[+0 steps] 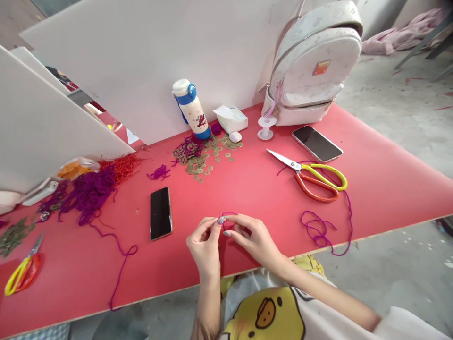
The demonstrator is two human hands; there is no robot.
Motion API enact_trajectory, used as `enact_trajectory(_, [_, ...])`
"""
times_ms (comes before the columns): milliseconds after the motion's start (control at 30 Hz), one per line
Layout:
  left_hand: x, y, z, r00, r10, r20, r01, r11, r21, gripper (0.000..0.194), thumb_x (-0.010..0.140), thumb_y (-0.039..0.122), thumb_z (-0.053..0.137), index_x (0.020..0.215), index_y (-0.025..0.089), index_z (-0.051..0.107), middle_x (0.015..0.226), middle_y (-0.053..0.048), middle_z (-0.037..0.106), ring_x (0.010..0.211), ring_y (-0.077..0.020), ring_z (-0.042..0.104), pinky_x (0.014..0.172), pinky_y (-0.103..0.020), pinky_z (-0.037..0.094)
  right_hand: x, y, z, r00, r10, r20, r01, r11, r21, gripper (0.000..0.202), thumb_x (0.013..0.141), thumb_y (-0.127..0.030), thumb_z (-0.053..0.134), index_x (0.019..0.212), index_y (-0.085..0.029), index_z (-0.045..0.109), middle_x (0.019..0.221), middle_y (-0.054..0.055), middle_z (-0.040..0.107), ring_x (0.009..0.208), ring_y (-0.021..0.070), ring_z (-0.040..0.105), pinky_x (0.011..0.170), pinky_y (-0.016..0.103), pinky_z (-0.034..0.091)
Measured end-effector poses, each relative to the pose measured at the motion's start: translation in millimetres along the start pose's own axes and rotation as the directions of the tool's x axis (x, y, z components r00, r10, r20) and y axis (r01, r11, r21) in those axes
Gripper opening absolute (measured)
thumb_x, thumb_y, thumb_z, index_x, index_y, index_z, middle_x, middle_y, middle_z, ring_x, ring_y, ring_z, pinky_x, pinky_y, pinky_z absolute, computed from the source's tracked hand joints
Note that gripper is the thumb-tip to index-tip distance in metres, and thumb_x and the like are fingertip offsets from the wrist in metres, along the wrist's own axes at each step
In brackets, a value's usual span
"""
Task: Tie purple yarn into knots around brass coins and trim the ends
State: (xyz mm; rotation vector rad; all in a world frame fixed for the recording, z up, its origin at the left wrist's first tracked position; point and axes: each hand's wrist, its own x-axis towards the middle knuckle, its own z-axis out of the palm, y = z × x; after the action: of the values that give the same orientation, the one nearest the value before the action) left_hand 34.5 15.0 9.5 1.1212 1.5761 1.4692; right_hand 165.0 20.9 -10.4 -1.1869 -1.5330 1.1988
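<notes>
A short piece of purple cord [230,214] is looped between my two hands, just above the red tabletop near its front edge. My left hand [206,241] pinches the cord between thumb and forefinger. Close against it, my right hand [253,235] has its fingers bent around the cord, forefinger reaching to the left fingertips and thumb a little lower. The fingers cover most of the cord, so any knot there cannot be made out. Right of my hands, a loose purple cord [320,231] curls on the table and runs up to large scissors [316,181] with yellow and red handles.
A black phone [161,213] lies left of my hands; another phone [317,143] is at the right. Coins [200,163], a bottle [193,111], a tissue pack [231,119], a spool [266,129] and a white backpack [314,71] stand behind. Purple yarn [90,191] and second scissors [24,269] lie left.
</notes>
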Motion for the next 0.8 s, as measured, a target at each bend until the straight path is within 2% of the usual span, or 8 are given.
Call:
enact_trajectory(133, [1, -4, -1.2, 1.000, 0.013, 0.019, -0.014, 1.000, 0.023, 0.014, 0.082, 0.029, 0.075, 0.072, 0.018, 0.075, 0.072, -0.002, 0.069, 0.066, -0.0133, 0.060, 0.061, -0.021, 0.049, 2, -1, 3, 0.999, 0.045, 0.029, -0.047, 0.997, 0.061, 0.012, 0.088, -0.028, 0.067, 0.092, -0.019, 0.073, 0.061, -0.003, 0.055, 0.055, 0.0115, 0.043, 0.054, 0.023, 0.035])
enact_trajectory(200, [3, -7, -1.4, 1.000, 0.021, 0.020, -0.022, 0.998, 0.057, 0.014, 0.082, 0.028, 0.075, 0.073, 0.018, 0.075, 0.072, -0.002, 0.069, 0.066, -0.0134, 0.060, 0.061, -0.022, 0.049, 2, -3, 1, 0.999, 0.031, 0.030, -0.033, 0.998, 0.058, 0.007, 0.087, -0.024, 0.067, 0.084, -0.019, 0.070, 0.062, -0.003, 0.056, 0.055, 0.0113, 0.044, 0.054, 0.022, 0.035])
enact_trajectory(300, [4, -10, -1.1, 0.998, 0.058, 0.001, -0.057, 0.988, 0.146, 0.012, 0.083, 0.027, 0.073, 0.076, 0.017, 0.075, 0.074, -0.002, 0.069, 0.066, -0.0141, 0.060, 0.060, -0.023, 0.049, 3, -6, -5, 0.997, -0.063, 0.049, 0.064, 0.997, -0.031, 0.008, 0.089, -0.017, 0.063, 0.082, -0.019, 0.066, 0.069, -0.002, 0.059, 0.059, 0.0118, 0.049, 0.058, 0.023, 0.037])
enact_trajectory(367, [4, -11, -0.4, 0.990, 0.138, 0.011, -0.136, 0.958, 0.252, 0.011, 0.084, 0.025, 0.071, 0.078, 0.017, 0.074, 0.075, -0.003, 0.070, 0.066, -0.0148, 0.061, 0.062, -0.024, 0.049, 3, -8, -12, 0.984, -0.151, 0.098, 0.164, 0.977, -0.138, 0.012, 0.091, -0.013, 0.058, 0.083, -0.019, 0.065, 0.074, 0.000, 0.061, 0.064, 0.0133, 0.052, 0.061, 0.024, 0.038])
enact_trajectory(433, [3, -9, 1.0, 0.970, 0.232, 0.069, -0.241, 0.901, 0.360, 0.010, 0.086, 0.023, 0.069, 0.079, 0.017, 0.074, 0.077, -0.004, 0.072, 0.070, -0.0157, 0.064, 0.067, -0.026, 0.050, 5, -10, -19, 0.963, -0.226, 0.150, 0.257, 0.936, -0.240, 0.015, 0.092, -0.011, 0.055, 0.084, -0.019, 0.064, 0.077, 0.002, 0.061, 0.069, 0.0154, 0.053, 0.064, 0.025, 0.039])
enact_trajectory(500, [3, -6, 2.6, 0.952, 0.267, 0.152, -0.307, 0.851, 0.425, 0.011, 0.089, 0.021, 0.065, 0.082, 0.018, 0.073, 0.081, -0.004, 0.073, 0.074, -0.0165, 0.066, 0.072, -0.027, 0.051, 9, -11, -26, 0.949, -0.265, 0.173, 0.307, 0.904, -0.299, 0.016, 0.094, -0.012, 0.053, 0.088, -0.020, 0.065, 0.079, 0.003, 0.061, 0.072, 0.0170, 0.054, 0.066, 0.026, 0.040])
enact_trajectory(633, [6, -2, 4.1, 0.950, 0.144, 0.276, -0.256, 0.866, 0.430, 0.015, 0.092, 0.020, 0.058, 0.088, 0.019, 0.073, 0.087, -0.005, 0.074, 0.074, -0.0167, 0.067, 0.069, -0.025, 0.051, 19, -10, -37, 0.961, -0.249, 0.120, 0.274, 0.913, -0.303, 0.017, 0.096, -0.014, 0.051, 0.090, -0.020, 0.065, 0.082, 0.003, 0.059, 0.076, 0.0173, 0.054, 0.067, 0.026, 0.041])
enact_trajectory(800, [11, 2, 2.7, 0.938, 0.032, 0.344, -0.167, 0.914, 0.371, 0.017, 0.091, 0.023, 0.058, 0.091, 0.019, 0.074, 0.093, -0.006, 0.075, 0.078, -0.0178, 0.068, 0.068, -0.024, 0.052, 29, -10, -45, 0.983, -0.182, 0.027, 0.182, 0.946, -0.270, 0.016, 0.095, -0.013, 0.052, 0.087, -0.020, 0.064, 0.078, 0.001, 0.055, 0.069, 0.0150, 0.051, 0.063, 0.025, 0.039])
